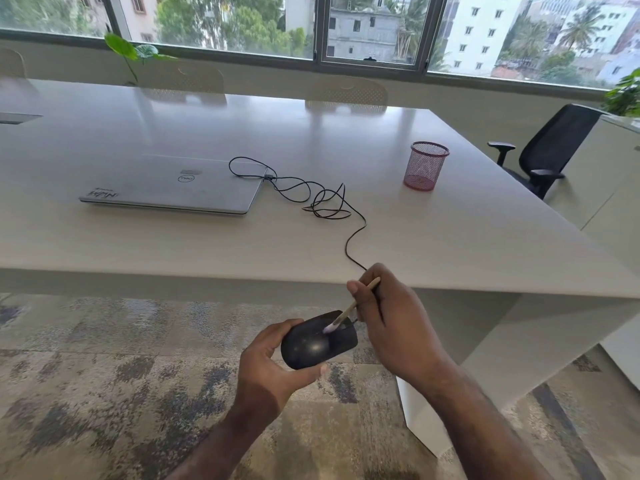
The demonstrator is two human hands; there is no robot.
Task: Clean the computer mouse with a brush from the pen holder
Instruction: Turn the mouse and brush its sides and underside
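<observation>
My left hand [268, 365] holds a black computer mouse [317, 342] in front of the table's near edge, above the carpet. My right hand [391, 320] grips a thin wooden brush [349, 308] like a pen. Its pale bristle tip rests on the mouse's top, near the wheel. The mouse's black cable [346, 237] runs up over the table edge, coils, and ends at the closed silver laptop [173, 185]. A pink mesh pen holder [426, 166] stands upright on the table at the right, apart from both hands.
The large white table [450, 244] fills the middle of the view, with its leg panel beside my right arm. A black office chair [550, 150] stands at the table's far right. Beige chairs and a plant line the window side. Patterned carpet lies below.
</observation>
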